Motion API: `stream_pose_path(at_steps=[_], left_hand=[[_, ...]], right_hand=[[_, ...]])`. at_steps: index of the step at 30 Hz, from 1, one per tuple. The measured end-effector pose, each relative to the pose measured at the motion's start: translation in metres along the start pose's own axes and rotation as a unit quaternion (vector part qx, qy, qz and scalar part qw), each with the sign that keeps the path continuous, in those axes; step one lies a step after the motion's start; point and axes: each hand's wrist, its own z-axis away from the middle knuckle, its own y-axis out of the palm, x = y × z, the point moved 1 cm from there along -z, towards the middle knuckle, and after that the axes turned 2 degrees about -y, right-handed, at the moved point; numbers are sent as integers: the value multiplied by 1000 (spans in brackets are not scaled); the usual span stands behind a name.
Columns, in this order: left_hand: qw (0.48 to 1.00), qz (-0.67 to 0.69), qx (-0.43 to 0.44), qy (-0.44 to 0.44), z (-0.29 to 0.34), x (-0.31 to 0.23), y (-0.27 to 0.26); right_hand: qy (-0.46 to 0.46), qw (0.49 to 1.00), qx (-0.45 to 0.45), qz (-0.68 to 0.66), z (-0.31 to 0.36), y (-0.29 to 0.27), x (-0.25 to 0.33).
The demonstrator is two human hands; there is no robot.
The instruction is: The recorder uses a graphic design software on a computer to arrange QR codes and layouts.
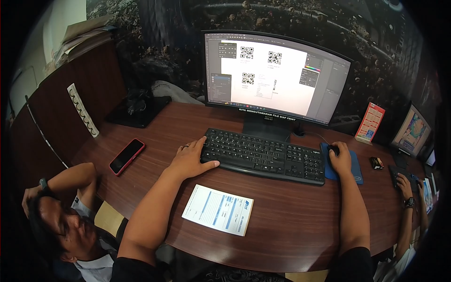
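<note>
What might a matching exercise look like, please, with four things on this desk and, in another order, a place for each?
1. Phone
2. Keyboard
3. Paper pad
4. Mouse

A. Nearest the desk's front edge
B. On a blue mat, under the right hand
C. Left of the left hand
D. Just in front of the monitor

Pairs: 1-C, 2-D, 3-A, 4-B
</note>
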Motion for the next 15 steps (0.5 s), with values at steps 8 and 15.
stream_pose_path(at_steps=[8,15], left_hand=[[1000,2,5,7,1,-4,-3],[1000,0,13,6,0,-4,-4]], right_hand=[[2,1000,-1,-8,0,-1,1],[1,1000,9,-4,0,0,-2]])
